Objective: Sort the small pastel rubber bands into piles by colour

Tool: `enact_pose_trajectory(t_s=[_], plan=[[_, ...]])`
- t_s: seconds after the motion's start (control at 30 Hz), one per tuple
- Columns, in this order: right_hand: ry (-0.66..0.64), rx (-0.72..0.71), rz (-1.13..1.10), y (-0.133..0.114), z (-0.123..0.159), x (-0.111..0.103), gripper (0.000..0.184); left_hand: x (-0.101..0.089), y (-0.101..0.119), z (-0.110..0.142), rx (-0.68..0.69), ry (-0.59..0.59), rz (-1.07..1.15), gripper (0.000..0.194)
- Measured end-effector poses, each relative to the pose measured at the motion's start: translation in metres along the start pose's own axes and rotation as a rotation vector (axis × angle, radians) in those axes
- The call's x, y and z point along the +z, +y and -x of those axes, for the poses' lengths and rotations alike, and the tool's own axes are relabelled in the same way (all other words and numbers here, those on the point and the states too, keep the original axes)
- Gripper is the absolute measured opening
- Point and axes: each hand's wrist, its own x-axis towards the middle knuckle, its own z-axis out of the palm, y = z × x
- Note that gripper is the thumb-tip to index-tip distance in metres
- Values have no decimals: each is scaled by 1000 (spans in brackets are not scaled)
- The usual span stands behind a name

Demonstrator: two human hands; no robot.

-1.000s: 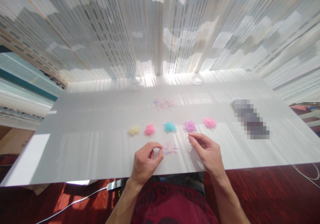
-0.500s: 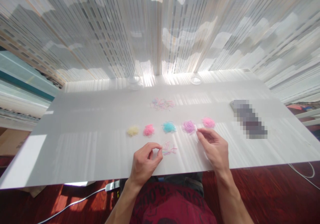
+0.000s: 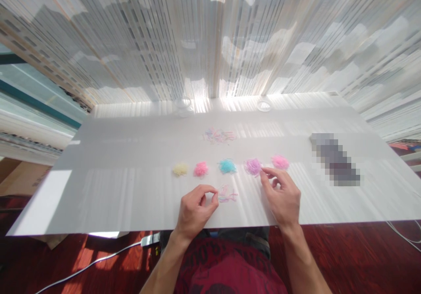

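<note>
A sheer striped curtain (image 3: 210, 35) hangs behind the white surface (image 3: 115, 154), and sunlight streaks across it. Near its front edge, I see my left hand (image 3: 198, 208) with thumb and index finger pinched together, just beside a small mixed cluster of strands (image 3: 228, 194); I can't tell whether they grip one. My right hand (image 3: 283, 195) has its fingers narrow at the right side of the purple pile (image 3: 253, 167); I can't make out whether they meet. Leftward from there lie the teal pile (image 3: 227, 166), coral pile (image 3: 200, 169) and yellow pile (image 3: 180, 169); rightward, the pink pile (image 3: 280, 162). Another mixed pile (image 3: 217, 135) sits nearer the far edge.
</note>
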Motion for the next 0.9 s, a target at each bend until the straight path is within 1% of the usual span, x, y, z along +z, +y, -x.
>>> enact_pose_trajectory(t_s=[0.07,0.13,0.2,0.27,0.33,0.53,0.77,0.9], plan=[[-41,-52,-44,-9,9,1,12,0,0,0,-1,2,-3,11],[-164,-117,-116,-19,19,5,10,1,0,0,12,1,-13,11],[-309,-179,-176,-28,27,12,12,2,0,1,37,-11,-24,10],[-408,-206,-215,-33,33,19,15,2,-1,2,60,-25,-25,9],[-454,-206,-229,-34,35,25,16,2,0,2,67,-27,-20,9],[-496,-174,-251,-32,34,31,12,1,3,1,68,-27,-23,8],[-478,-119,-294,-34,34,29,11,-1,5,0,62,-82,40,9],[-484,-106,-297,-34,33,30,12,-1,5,0,52,-82,81,8]])
